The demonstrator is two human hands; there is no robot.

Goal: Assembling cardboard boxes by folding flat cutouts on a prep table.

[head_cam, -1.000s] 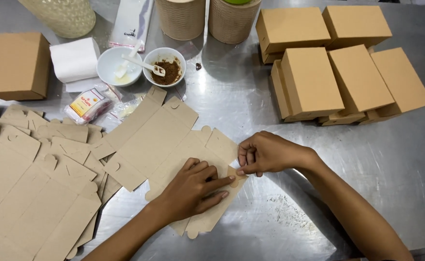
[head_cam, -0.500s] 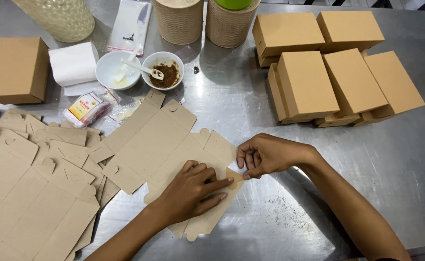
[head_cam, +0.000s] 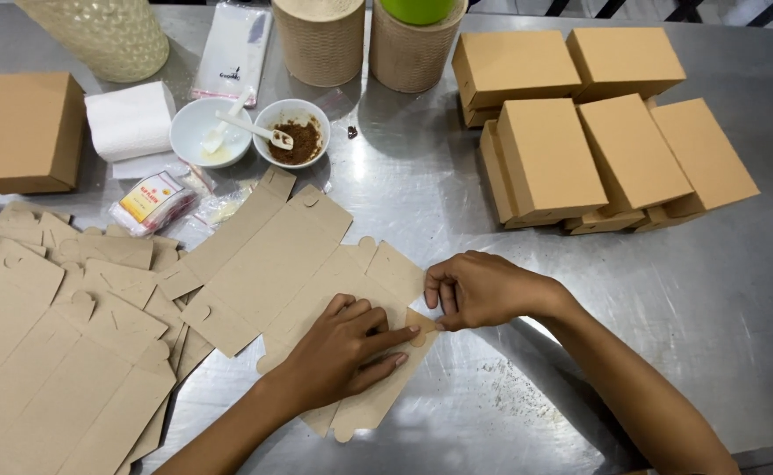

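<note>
Both hands work a flat brown die-cut cardboard box blank lying on the steel table near its front edge. Left hand, at six o'clock, presses it down with fingers spread; right hand, at three o'clock, pinches a corner flap shut between thumb and fingers. Light, stiff sheet (creases easily, I judge), best taken at flaps. Folded brown boxes sit at one o'clock.
</note>
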